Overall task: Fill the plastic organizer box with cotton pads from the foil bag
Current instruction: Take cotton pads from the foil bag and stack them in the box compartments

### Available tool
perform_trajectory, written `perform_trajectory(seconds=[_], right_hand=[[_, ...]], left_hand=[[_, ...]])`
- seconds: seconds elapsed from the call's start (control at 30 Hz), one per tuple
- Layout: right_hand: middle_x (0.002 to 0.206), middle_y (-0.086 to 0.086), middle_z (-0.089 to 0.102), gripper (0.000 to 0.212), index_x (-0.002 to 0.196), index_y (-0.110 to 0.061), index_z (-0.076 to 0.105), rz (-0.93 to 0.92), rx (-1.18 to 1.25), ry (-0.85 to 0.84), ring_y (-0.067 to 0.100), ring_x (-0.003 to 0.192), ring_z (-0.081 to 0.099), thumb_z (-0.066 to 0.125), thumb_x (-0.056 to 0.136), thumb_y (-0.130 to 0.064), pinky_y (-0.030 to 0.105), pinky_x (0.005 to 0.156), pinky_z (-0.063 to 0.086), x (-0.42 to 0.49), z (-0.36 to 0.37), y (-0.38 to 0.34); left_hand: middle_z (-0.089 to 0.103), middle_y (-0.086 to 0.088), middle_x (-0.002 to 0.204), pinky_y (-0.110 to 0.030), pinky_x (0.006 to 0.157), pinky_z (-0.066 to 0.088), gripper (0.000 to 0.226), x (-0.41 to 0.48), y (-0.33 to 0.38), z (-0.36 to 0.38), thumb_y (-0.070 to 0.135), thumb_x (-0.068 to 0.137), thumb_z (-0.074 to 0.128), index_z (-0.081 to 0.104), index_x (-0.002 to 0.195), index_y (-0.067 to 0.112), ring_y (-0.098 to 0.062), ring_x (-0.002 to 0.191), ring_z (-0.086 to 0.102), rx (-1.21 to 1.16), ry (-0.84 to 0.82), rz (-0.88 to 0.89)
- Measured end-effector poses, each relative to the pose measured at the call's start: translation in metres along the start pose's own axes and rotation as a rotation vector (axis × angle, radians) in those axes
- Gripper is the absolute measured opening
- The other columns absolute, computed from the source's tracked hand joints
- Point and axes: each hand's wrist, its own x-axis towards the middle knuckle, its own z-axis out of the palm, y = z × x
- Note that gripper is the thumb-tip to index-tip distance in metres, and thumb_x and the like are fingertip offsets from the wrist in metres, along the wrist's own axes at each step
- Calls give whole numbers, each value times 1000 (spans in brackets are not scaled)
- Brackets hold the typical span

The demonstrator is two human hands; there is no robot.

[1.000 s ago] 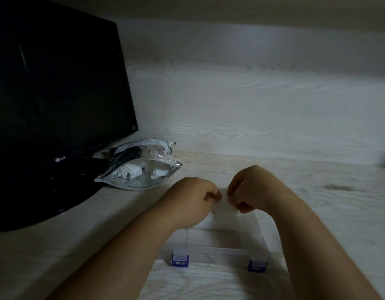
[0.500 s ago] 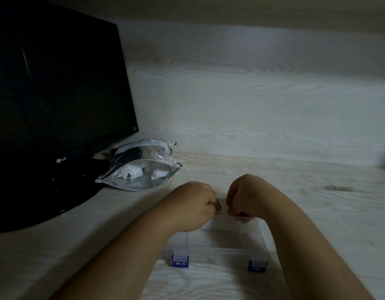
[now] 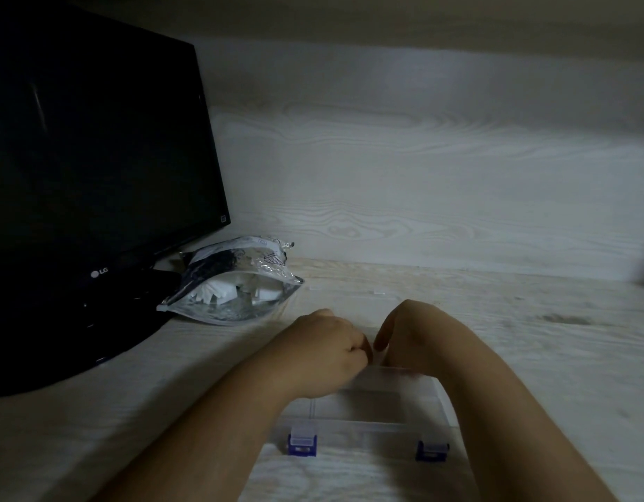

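One organizer box [image 3: 378, 411], long axis left-right, two blue latches [image 3: 301, 442] nearside. One foil bag [image 3: 233, 284], mouth open toward camera. Curled left hand [image 3: 327, 353], right hand [image 3: 414, 342] at far rim; held item: can't tell.

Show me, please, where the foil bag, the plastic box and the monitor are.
foil bag [image 3: 224, 315]: head view, its silver lower side.
plastic box [image 3: 364, 431]: head view, its clear front wall.
monitor [image 3: 96, 157]: head view, middle of its dark screen.

My home desk nook: LG monitor [image 3: 96, 182] on pale woodgrain desktop [image 3: 530, 338], matching back panel [image 3: 422, 175]
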Motion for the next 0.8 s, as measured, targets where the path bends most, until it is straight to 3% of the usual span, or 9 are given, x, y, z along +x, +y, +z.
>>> perform_trajectory(seconds=[0.13,0.23,0.37,0.6,0.7,0.8], right_hand=[[107,7,70,31,116,-17,69,-16,-23,-2,21,96,68,66,85,-17,35,91,55,-3,1,2],[96,2,72,32,116,-18,69,-84,18,45,17,84,70,68,85,-14,31,83,58,-10,-7,6],[113,4,71,32,126,-18,64,-80,-67,-60,16,102,68,61,94,-21,31,98,51,-18,-11,3],[102,3,72,28,116,-14,71,-70,-8,-13,15,85,69,67,88,-17,29,84,57,-10,-2,1],[106,6,73,28,115,-14,71,-51,-34,-12,17,93,70,66,88,-19,33,92,55,-10,-1,2],[103,5,73,28,110,-19,72,-90,57,75,16,81,67,71,83,-15,32,84,58,-9,-2,5]], left_hand=[[63,5,97,-35,88,46,44,-1,0,-1,38,76,37,72,96,20,-15,98,53,-49,66,34],[67,8,106,-32,90,48,44,-3,-4,-3,34,76,41,75,99,22,-11,101,58,-112,104,49],[69,9,107,-33,91,48,48,-2,-3,-3,40,76,37,74,103,25,-10,101,57,-79,81,35],[62,8,97,-38,89,43,47,-3,0,-2,45,85,30,71,91,21,-16,97,46,113,-2,44],[63,8,98,-40,89,44,54,-2,-2,0,49,82,26,71,94,22,-15,98,47,110,-21,27],[62,11,94,-32,86,48,38,-6,0,-6,43,83,44,73,95,22,-10,92,53,-61,55,25]])
